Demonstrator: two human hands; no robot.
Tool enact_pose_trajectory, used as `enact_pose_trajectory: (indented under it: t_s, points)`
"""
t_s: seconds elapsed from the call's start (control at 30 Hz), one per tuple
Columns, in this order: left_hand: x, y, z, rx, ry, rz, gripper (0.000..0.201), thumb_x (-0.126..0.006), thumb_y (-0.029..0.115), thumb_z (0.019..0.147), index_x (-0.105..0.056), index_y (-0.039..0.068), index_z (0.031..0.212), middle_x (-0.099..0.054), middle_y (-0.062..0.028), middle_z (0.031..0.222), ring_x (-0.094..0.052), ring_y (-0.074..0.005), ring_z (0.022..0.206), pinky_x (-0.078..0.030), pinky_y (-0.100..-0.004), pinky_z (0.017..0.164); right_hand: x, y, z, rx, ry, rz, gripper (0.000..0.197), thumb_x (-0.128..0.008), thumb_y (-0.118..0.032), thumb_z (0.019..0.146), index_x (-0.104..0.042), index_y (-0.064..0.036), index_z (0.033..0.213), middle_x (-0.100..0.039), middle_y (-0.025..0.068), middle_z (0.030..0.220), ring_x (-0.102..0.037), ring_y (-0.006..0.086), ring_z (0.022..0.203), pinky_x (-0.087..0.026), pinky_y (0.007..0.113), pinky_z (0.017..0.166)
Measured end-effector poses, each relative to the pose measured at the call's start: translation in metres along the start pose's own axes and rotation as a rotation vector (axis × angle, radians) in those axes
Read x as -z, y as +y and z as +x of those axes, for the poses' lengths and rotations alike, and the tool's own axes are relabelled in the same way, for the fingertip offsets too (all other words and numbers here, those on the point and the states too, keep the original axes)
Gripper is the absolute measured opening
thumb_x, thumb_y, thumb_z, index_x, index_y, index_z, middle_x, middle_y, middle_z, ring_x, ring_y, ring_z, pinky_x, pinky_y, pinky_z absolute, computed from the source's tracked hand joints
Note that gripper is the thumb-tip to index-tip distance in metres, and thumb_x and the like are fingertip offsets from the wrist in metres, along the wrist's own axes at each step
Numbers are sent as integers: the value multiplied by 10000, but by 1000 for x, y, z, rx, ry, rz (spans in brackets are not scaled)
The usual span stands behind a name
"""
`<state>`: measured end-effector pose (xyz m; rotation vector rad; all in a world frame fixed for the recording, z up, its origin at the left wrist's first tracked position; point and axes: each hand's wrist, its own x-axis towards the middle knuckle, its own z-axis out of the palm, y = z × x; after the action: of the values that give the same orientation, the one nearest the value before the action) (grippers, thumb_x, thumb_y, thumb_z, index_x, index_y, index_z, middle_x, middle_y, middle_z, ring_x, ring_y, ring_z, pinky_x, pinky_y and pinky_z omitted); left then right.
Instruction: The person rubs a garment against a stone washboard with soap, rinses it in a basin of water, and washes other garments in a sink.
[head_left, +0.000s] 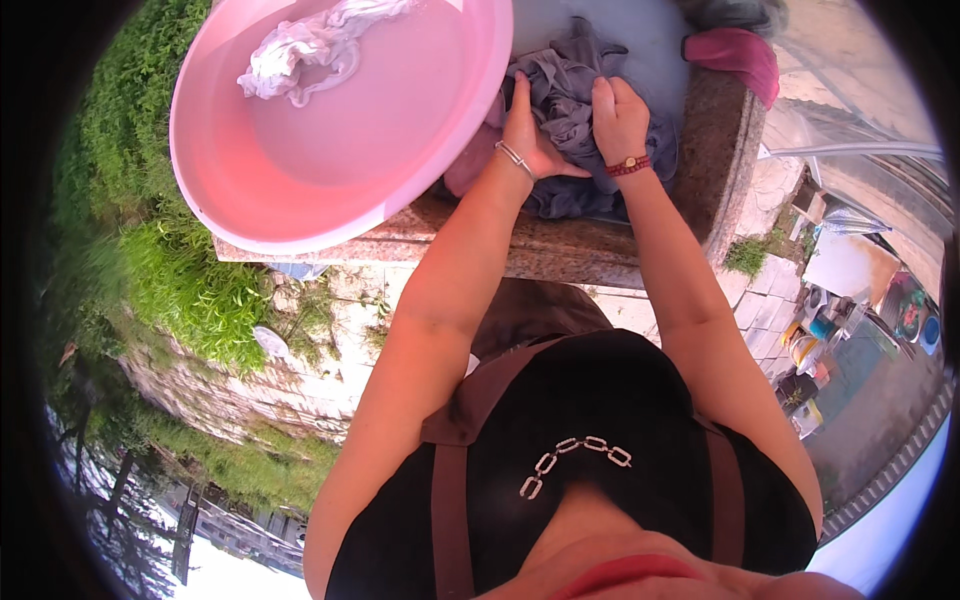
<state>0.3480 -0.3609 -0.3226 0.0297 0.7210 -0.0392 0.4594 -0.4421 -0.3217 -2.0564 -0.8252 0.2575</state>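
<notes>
A bunched heap of wet grey-purple cloth lies in a stone sink of cloudy water. My left hand cups the cloth's near left side, thumb pointing up along it and fingers partly under it. On the other side, my right hand is closed on a fold of the same cloth, its fingertips hidden. Darker wet fabric lies below my hands at the sink's near wall. A pinkish piece of cloth shows by my left wrist.
A large pink basin rests at the left on the sink's edge, with a wet white cloth in it. A pink cloth hangs over the sink's right rim. A grey hose runs off to the right.
</notes>
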Motion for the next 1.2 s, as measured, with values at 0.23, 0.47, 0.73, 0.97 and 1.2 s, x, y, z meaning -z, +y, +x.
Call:
enact_pose_trajectory:
  t_s: [0.23, 0.47, 0.73, 0.97, 1.2]
  points:
    - [6, -13, 12, -391, -31, 295, 362, -472, 386, 979, -615, 77, 1103, -650, -123, 1143, -642, -247, 1017, -519, -412, 917, 0, -56, -46, 188, -106, -249, 344, -572, -267, 888, -552, -50, 622, -585, 172, 639, -583, 385, 615, -449, 475, 585]
    - [3, -28, 38, -266, 43, 7, 409, -435, 405, 1002, -574, 82, 1212, -614, -101, 1233, -607, -228, 1084, -505, -406, 946, 1, 24, 11, -366, -4, -258, 389, -532, -375, 914, -594, -26, 1073, -632, 232, 1009, -601, 413, 942, -478, 470, 819]
    - [38, -28, 25, -289, -328, -124, 397, -418, 358, 987, -617, 44, 1125, -664, -115, 1096, -648, -249, 967, -533, -373, 883, 24, -50, -78, 219, -71, -350, 510, -649, -330, 842, -481, 40, 1151, -552, 223, 1132, -519, 393, 1037, -433, 434, 860]
    - [-42, -72, -29, -331, -78, -64, 434, -453, 451, 984, -585, 92, 1189, -638, -73, 1175, -624, -227, 1035, -508, -383, 930, 77, -42, -36, -179, -47, 196, 441, -530, -386, 956, -559, 22, 790, -608, 169, 712, -598, 256, 726, -460, 343, 711]
    - [-45, -49, -53, -304, 557, 883, 448, -635, 306, 876, -497, 86, 1241, -490, -141, 1326, -493, -280, 1182, -402, -403, 983, 96, 48, -14, -134, -284, -544, 387, -546, -349, 917, -665, 20, 917, -668, 229, 925, -630, 372, 930, -479, 437, 828]
